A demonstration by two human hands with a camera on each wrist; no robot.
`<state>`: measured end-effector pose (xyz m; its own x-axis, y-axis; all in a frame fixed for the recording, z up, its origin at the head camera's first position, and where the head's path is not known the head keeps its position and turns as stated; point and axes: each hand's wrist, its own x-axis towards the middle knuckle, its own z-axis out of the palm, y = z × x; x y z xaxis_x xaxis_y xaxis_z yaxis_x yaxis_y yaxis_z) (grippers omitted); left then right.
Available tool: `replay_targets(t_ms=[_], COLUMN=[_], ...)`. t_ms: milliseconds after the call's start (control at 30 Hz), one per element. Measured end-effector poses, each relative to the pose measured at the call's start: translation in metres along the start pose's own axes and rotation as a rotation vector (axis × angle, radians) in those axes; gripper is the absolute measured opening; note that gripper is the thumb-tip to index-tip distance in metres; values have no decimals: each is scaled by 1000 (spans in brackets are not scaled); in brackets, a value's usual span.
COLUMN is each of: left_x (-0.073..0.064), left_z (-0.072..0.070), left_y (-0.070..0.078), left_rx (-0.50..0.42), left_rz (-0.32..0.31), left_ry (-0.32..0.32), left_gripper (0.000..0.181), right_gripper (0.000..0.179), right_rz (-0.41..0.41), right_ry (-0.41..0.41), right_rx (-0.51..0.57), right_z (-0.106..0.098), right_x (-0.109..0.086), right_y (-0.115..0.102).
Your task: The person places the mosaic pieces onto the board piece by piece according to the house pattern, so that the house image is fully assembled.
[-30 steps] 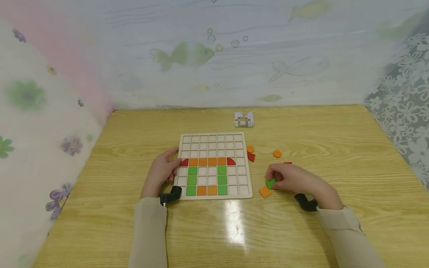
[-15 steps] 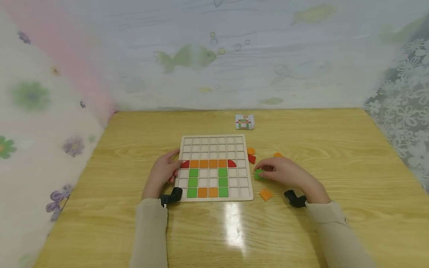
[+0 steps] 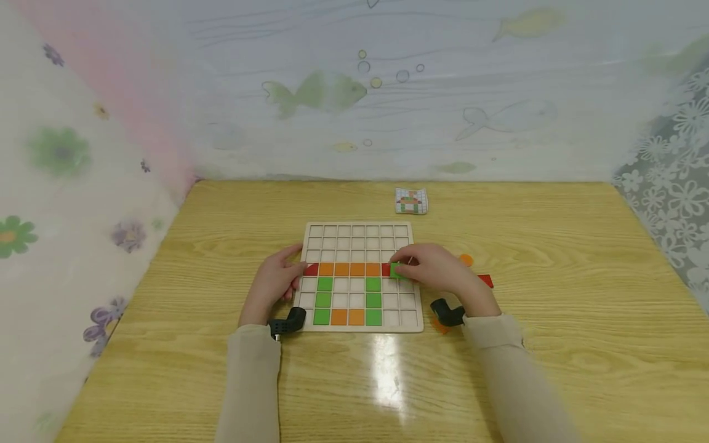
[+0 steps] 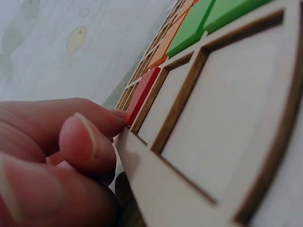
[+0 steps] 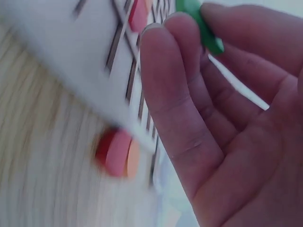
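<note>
A wooden grid board [image 3: 391, 300] lies flat on the table. Set in it are a row of orange tiles [image 3: 341, 269] with a red rounded tile [image 3: 312, 269] at its left end, and two columns of green tiles [image 3: 323, 300] below. My left hand [image 3: 269, 283] holds the board's left edge, thumb against that red tile. Over the row's right end, my right hand [image 3: 437, 271] pinches a green square tile [image 3: 395, 271] between thumb and fingers. It partly covers the right red tile [image 3: 386, 269]. In the right wrist view the green tile [image 5: 208, 35] is tilted.
Behind the board lies a small pattern card [image 3: 411, 201]. Right of the board are a loose orange disc [image 3: 466, 260], a red tile [image 3: 485, 281] and an orange tile [image 3: 441, 327], partly hidden by the wrist camera. A patterned wall backs the table.
My right hand has carried the green tile from the loose pieces leftward and away from me, over the board. The left hand stays at the board's edge.
</note>
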<state>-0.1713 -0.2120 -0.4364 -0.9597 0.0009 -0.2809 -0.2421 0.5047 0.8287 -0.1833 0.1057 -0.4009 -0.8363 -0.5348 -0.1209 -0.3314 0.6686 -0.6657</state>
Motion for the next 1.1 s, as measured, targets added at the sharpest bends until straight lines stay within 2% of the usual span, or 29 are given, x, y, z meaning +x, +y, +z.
replay_targets(t_ms=[367,600,733,1100], left_x=[-2,-3,-2,-3], left_z=[-2,2,5,1], left_y=[0,1,0,2], left_rx=[-15,-44,-42,-50], left_rz=[3,-5,0,-8], left_ry=[6,4,-4,8], left_gripper=[48,47,47,47], right_gripper=[26,22,22,14], right_rz=[5,30,66,93], right_ry=[4,93,116,143], right_rx=[25,103,140,38], right_z=[15,26,32,47], right_x=[42,64,73,85], right_y=[-29,-41,-45,-49])
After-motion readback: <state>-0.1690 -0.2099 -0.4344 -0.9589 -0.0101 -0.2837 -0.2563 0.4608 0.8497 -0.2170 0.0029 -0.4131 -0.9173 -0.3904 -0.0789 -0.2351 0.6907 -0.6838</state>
